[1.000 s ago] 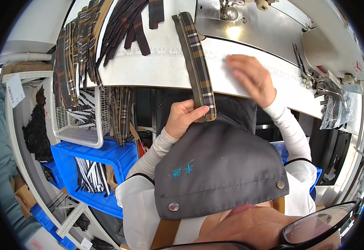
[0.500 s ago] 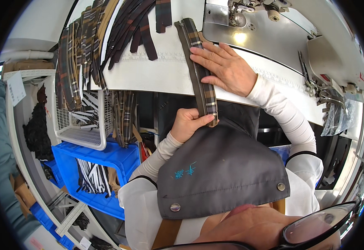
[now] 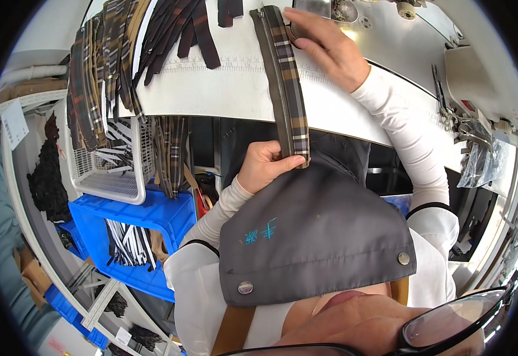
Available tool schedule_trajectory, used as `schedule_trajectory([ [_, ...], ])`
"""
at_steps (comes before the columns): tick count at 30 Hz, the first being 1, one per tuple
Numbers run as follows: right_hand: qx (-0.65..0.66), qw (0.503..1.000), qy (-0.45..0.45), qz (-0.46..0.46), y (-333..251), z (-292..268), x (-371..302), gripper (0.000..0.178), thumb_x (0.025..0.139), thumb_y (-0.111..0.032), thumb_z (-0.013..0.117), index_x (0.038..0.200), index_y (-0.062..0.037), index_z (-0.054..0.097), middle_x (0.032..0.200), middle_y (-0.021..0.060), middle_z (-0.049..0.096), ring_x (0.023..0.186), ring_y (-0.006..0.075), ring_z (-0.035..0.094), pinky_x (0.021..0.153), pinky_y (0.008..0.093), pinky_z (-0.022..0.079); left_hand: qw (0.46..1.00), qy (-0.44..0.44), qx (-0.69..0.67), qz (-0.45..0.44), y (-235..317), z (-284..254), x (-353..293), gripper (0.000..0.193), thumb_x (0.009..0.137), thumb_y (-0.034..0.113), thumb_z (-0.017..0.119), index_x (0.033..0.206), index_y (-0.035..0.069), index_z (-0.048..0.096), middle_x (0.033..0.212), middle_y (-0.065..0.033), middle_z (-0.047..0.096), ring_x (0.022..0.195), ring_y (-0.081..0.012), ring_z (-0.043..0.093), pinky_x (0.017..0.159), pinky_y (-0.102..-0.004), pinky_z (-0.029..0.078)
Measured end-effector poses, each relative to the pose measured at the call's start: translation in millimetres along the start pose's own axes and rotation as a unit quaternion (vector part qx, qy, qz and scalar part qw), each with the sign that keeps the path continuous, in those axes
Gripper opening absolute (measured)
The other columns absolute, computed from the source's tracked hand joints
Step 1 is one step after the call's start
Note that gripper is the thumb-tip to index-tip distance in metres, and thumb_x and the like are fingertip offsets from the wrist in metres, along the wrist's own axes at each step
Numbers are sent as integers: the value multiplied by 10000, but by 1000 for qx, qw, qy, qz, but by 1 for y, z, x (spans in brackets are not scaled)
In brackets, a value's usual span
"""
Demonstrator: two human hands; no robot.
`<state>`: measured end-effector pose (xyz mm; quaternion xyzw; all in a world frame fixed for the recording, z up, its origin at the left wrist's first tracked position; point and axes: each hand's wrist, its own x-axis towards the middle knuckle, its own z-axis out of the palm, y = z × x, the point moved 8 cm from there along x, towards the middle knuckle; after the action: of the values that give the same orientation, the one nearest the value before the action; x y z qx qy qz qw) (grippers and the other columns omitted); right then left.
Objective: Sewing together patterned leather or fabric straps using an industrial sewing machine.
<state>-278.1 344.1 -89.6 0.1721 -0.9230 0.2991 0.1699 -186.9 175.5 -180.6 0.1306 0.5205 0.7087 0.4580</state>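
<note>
The left hand (image 3: 260, 169) pinches the near end of a plaid zipper strip (image 3: 288, 89) lying across the bench (image 3: 223, 95) edge — the right hand (image 3: 335, 53) loosely spread by its far end — apparently for straightening, which probably calls for a steady pinch next.

I'm in a sewing workshop: a sewing machine (image 3: 475, 80) stands at my white worktable (image 3: 223, 95), plaid strips (image 3: 87, 89) drape over its edge, and a blue bin (image 3: 179, 216) beside me holds black-and-white strips (image 3: 129, 243).
</note>
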Motion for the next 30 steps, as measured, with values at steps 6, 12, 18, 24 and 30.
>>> schedule_trajectory([
  [6,45,996,-69,-40,-15,-10,-16,597,763,-50,586,1344,-85,453,1392,121,442,1330,328,350,1070,442,309,997,35,-69,2,17,-3,-5,197,870,36,627,1048,-49,623,900,-53,667,787,-87,618,703,-236,517],
  [12,-166,976,-90,-110,-57,9,-3,613,723,-114,635,1317,-150,488,1410,86,410,1304,320,371,1033,496,349,998,-27,-57,-31,31,10,-2,132,882,94,626,932,-24,652,828,-23,666,723,-57,591,644,-215,481],
  [18,-164,985,-56,-23,-48,-11,-30,430,785,-52,558,1214,-83,562,1297,136,517,1204,340,479,974,425,422,897,-53,430,83,126,-23,-20,230,834,126,681,1022,-5,674,826,-101,709,746,-120,680,690,-217,508],
  [24,-185,975,28,118,1,-70,-73,485,785,-3,565,1266,-52,531,1334,174,484,1277,368,412,1034,403,370,748,134,631,156,258,-129,23,251,843,174,645,1019,-2,676,849,-114,695,697,-146,659,643,-257,502],
  [30,-143,969,95,175,49,-86,-63,480,795,-76,577,1272,-58,525,1267,183,524,1240,359,443,1021,386,362,575,295,756,106,331,-242,154,176,801,209,655,914,85,707,916,-132,689,869,-288,661,787,-363,511],
])
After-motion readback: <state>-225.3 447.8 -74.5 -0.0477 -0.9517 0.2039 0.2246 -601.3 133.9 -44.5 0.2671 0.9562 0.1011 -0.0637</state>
